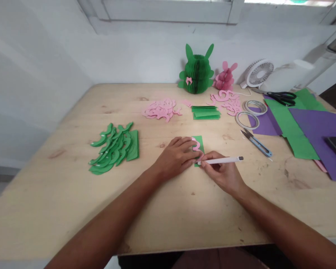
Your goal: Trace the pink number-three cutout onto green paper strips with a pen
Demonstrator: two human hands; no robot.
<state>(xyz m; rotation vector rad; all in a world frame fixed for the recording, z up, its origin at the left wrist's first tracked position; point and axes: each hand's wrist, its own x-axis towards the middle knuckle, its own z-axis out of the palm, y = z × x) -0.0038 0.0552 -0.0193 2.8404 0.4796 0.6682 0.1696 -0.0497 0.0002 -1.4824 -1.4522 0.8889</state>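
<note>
A small green paper strip (198, 139) lies on the table in front of me, with a curved pink paper cutout (196, 147) on top of it. My left hand (177, 157) rests flat from the left, fingers stretched over the cutout and strip, hiding part of both. In my right hand (222, 172) is a white pen (222, 160), gripped near its tip. The tip end meets the lower edge of the pink cutout, close to my left fingertips.
Green cutouts (112, 149) are heaped left; pink cutouts (160, 109) and folded green strips (205, 113) lie beyond my hands. Tape rolls (248, 120), thread snips (257, 143), scissors (280, 96) and purple paper (319, 127) are right. A green honeycomb paper figure (197, 73) and fan (260, 73) stand behind.
</note>
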